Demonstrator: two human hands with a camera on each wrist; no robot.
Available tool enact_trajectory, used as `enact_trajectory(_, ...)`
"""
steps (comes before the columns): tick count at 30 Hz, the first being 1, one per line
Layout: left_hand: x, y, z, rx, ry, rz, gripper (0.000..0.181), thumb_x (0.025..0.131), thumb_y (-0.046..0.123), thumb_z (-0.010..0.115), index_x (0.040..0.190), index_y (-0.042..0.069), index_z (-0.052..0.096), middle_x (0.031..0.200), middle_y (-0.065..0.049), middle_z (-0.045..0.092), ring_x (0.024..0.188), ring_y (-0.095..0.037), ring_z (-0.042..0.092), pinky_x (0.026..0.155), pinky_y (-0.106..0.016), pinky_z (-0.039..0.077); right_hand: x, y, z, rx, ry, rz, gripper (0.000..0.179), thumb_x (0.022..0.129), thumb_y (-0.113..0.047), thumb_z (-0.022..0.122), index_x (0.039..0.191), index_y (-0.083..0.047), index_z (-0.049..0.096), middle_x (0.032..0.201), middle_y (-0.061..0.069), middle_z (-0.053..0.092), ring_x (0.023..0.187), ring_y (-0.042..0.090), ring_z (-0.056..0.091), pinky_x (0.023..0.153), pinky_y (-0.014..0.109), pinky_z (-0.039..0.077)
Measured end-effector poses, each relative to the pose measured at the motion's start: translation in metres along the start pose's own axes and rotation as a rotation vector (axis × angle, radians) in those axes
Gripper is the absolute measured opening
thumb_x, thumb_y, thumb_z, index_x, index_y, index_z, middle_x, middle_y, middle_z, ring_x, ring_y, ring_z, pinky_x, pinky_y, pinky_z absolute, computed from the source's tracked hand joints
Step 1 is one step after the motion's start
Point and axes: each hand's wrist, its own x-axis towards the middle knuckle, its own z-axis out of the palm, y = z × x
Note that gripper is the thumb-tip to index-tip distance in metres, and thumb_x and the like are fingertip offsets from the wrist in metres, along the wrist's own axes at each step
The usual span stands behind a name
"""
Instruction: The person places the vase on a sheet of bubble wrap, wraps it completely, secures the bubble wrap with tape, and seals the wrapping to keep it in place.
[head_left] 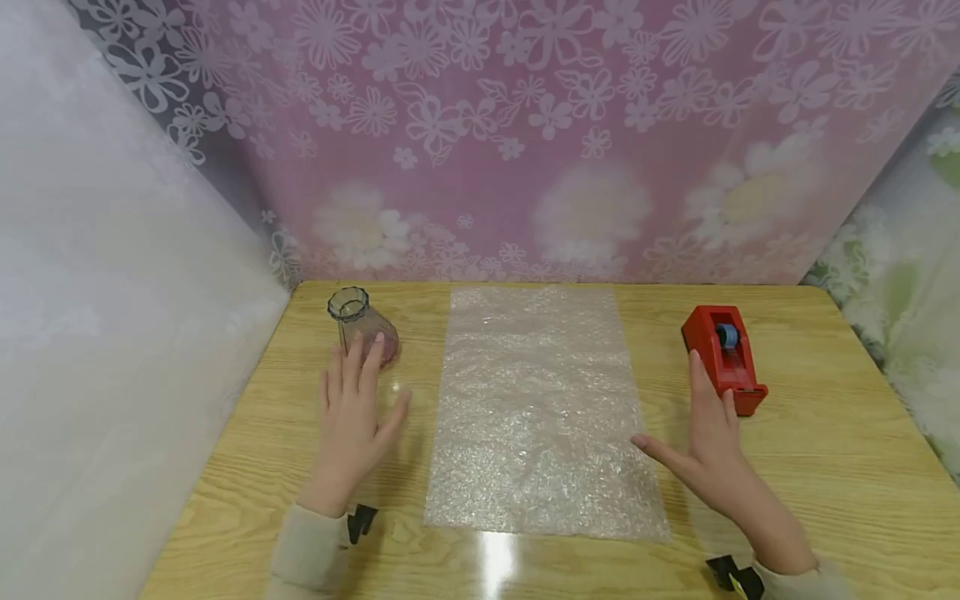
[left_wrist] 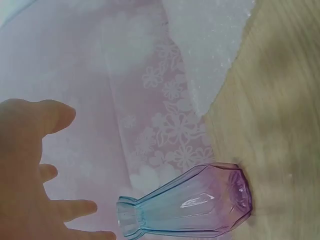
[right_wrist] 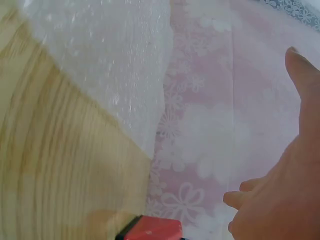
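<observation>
A faceted glass vase (head_left: 363, 323), bluish at its scalloped rim and pink-purple at the base, stands upright at the back left of the table. My left hand (head_left: 352, 425) hovers before it with fingers spread; the left wrist view shows a gap between the fingertips and the vase (left_wrist: 195, 202). At the right sits a red tape dispenser (head_left: 712, 342) with a blue-cored roll. Just in front of it is my right hand (head_left: 712, 458), fingers extended and thumb out to the left, holding nothing. Between the hands a sheet of bubble wrap (head_left: 540, 417) lies flat.
The wooden table (head_left: 240, 467) reaches back to a pink floral curtain (head_left: 480, 167). White cloth (head_left: 112, 292) hangs along the left side, and a pale floral cloth (head_left: 915, 317) along the right.
</observation>
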Motion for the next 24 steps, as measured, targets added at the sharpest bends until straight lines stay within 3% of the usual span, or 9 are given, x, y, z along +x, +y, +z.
enact_trajectory(4, 0.003, -0.002, -0.006, -0.049, 0.054, 0.004, 0.083, 0.092, 0.032, 0.066, 0.159, 0.016, 0.02, 0.162, -0.02, 0.016, 0.147, -0.048, 0.009, 0.106, -0.075, 0.013, 0.001, 0.001, 0.005, 0.109, 0.0, 0.02, 0.119, 0.082, -0.022, 0.081, 0.159, -0.021, -0.01, 0.165, 0.012, -0.004, 0.147, 0.046, 0.002, 0.112, 0.064, -0.013)
enact_trajectory(9, 0.01, -0.011, -0.009, -0.088, 0.155, 0.031, 0.087, 0.087, 0.027, 0.069, 0.157, 0.007, 0.021, 0.159, -0.026, 0.018, 0.144, -0.05, 0.016, 0.104, -0.075, 0.02, 0.003, -0.003, 0.011, 0.288, -0.036, 0.083, 0.115, 0.084, -0.014, 0.079, 0.158, -0.032, -0.008, 0.166, 0.005, -0.003, 0.149, 0.039, 0.001, 0.109, 0.073, 0.001)
enact_trajectory(15, 0.024, -0.022, -0.01, -0.174, 0.28, 0.069, 0.09, 0.087, 0.021, 0.07, 0.155, -0.003, 0.016, 0.158, -0.029, 0.017, 0.145, -0.047, 0.018, 0.111, -0.066, 0.022, 0.006, -0.007, 0.028, 0.438, -0.058, 0.096, 0.109, 0.086, -0.007, 0.076, 0.159, -0.033, -0.001, 0.165, 0.005, 0.007, 0.148, 0.039, 0.009, 0.107, 0.074, 0.009)
enact_trajectory(17, 0.028, -0.026, -0.01, -0.22, 0.285, 0.031, 0.092, 0.088, 0.019, 0.071, 0.156, -0.002, 0.012, 0.159, -0.027, 0.014, 0.147, -0.043, 0.015, 0.115, -0.06, 0.018, 0.007, -0.009, 0.036, 0.476, -0.066, 0.094, 0.107, 0.087, -0.005, 0.074, 0.159, -0.032, 0.001, 0.165, 0.004, 0.009, 0.148, 0.038, 0.012, 0.109, 0.07, 0.012)
enact_trajectory(20, 0.032, -0.033, -0.008, -0.325, 0.266, -0.061, 0.095, 0.09, 0.019, 0.072, 0.157, 0.001, 0.007, 0.161, -0.024, 0.01, 0.148, -0.037, 0.012, 0.117, -0.056, 0.016, 0.007, -0.011, 0.051, 0.538, -0.085, 0.096, 0.099, 0.09, -0.005, 0.07, 0.159, -0.028, 0.003, 0.165, 0.006, 0.011, 0.148, 0.038, 0.016, 0.119, 0.043, 0.018)
enact_trajectory(24, 0.037, -0.044, -0.004, -0.497, 0.195, -0.246, 0.097, 0.092, 0.026, 0.071, 0.159, 0.012, 0.001, 0.162, -0.016, 0.006, 0.148, -0.032, 0.01, 0.116, -0.058, 0.017, 0.007, -0.014, 0.069, 0.667, -0.102, 0.07, 0.09, 0.094, -0.001, 0.063, 0.159, -0.02, 0.004, 0.163, 0.018, 0.011, 0.145, 0.044, 0.019, 0.108, 0.016, 0.029)
